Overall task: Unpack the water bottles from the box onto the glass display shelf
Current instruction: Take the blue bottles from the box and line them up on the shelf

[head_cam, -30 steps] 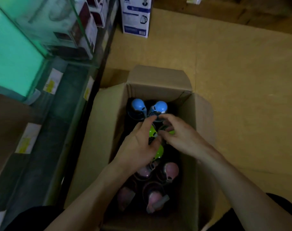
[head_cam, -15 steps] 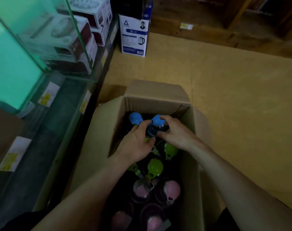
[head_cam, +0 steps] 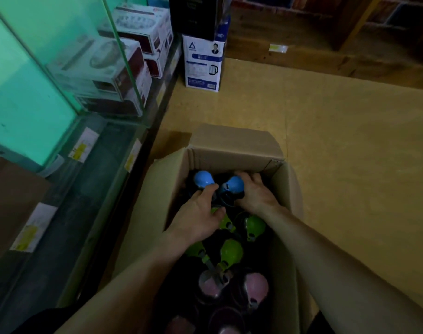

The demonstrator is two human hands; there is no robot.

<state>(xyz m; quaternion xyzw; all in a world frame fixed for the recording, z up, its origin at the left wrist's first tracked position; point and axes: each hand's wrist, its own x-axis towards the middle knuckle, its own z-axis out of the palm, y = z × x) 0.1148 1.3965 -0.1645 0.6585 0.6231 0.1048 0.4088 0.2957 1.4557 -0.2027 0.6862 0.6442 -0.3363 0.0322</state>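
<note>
An open cardboard box stands on the floor, holding dark water bottles with coloured caps. Two blue caps sit at the far end, one on the left and one on the right. Green caps fill the middle and pink caps the near end. My right hand curls round the right blue-capped bottle from the right. My left hand reaches in from the left, index finger and thumb closing on that bottle's dark body. The glass display shelf runs along the left.
Boxed appliances sit behind glass on the upper left. A white and blue kettle box stands on the floor beyond the cardboard box, with a black box on top. Yellow price labels line the shelf edges. Tan floor spreads to the right.
Both hands moved from the green caps to the far end of the box and closed around the right blue-capped bottle. The camera tilted up, showing more floor and shelves.
</note>
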